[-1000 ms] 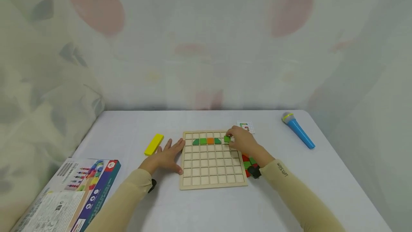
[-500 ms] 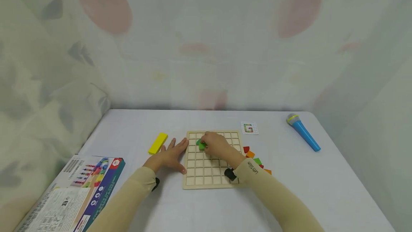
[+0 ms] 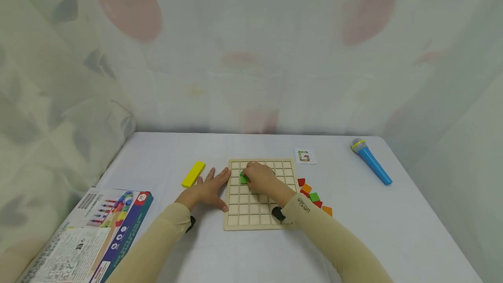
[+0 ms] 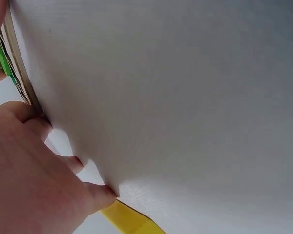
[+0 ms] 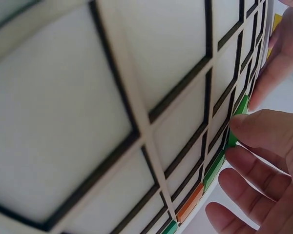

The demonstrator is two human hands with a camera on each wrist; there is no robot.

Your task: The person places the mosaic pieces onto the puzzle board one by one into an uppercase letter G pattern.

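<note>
A wooden grid board (image 3: 255,209) lies on the white table. My right hand (image 3: 251,175) is over the board's upper left cells and pinches a green square tile (image 3: 244,180) against the grid. In the right wrist view the fingertips (image 5: 244,124) touch that green tile (image 5: 240,108), with an orange tile (image 5: 189,208) and another green one further along the row. My left hand (image 3: 208,187) lies flat on the table, fingers straight, touching the board's left edge (image 4: 18,68).
A yellow block (image 3: 193,174) lies just left of my left hand. Loose red, orange and green tiles (image 3: 313,196) sit right of the board. A pattern card (image 3: 305,156), a blue toy microphone (image 3: 371,167) and the game's box (image 3: 86,235) are also on the table.
My right hand has carried the green tile from the board's upper right corner across to its upper left and lowered it onto the grid. The left hand has stayed put.
</note>
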